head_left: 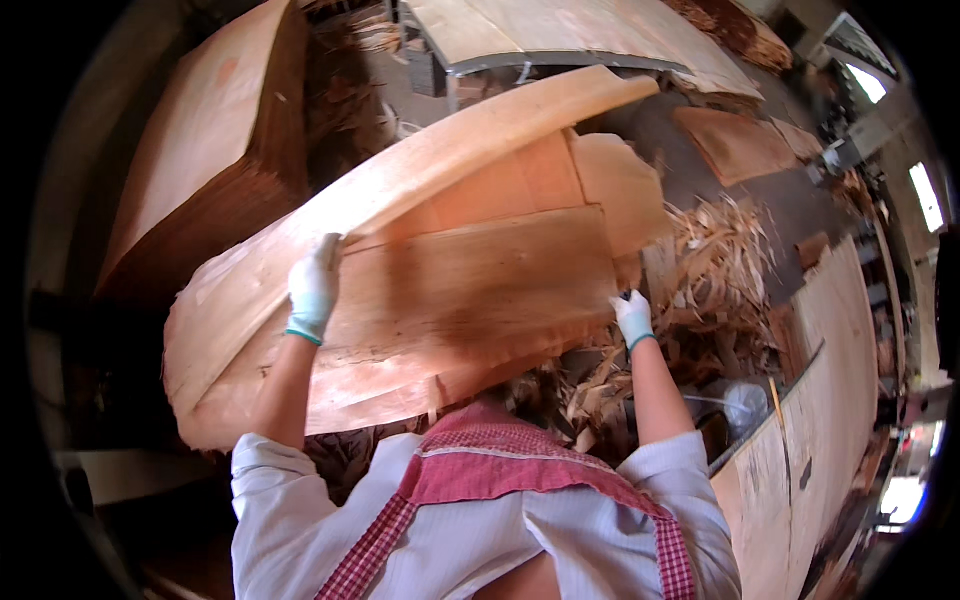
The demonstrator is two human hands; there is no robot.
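Closest to the camera are a red checked apron [500, 470] and pale shirt sleeves, with both forearms reaching away from them. Beyond lies the work: a broad middle sheet [480, 275] of thin wood veneer, spread over other sheets between the hands. Its long axis runs left to right, the right end slightly farther away, and its far edge is nearly straight. Across the far side, a long curled strip [480, 140] points from near left to far right, its narrow tip reaching past the other sheets.

The left hand [315, 290], in a white glove, rests at the strip's near edge, fingers together and stretched toward the far side; the thumb side is hidden, so I cannot tell whether its grip is closed. The right hand [632, 317], also gloved, has its fingers bent in at the middle sheet's right end; whether that grip pinches the edge or just touches it, I cannot tell.

A thick veneer stack [205, 130] stands far left, a sheet-covered tabletop [560, 30] far off, a heap of shavings [725, 255] to the right, and a large pale panel [810, 430] near right.
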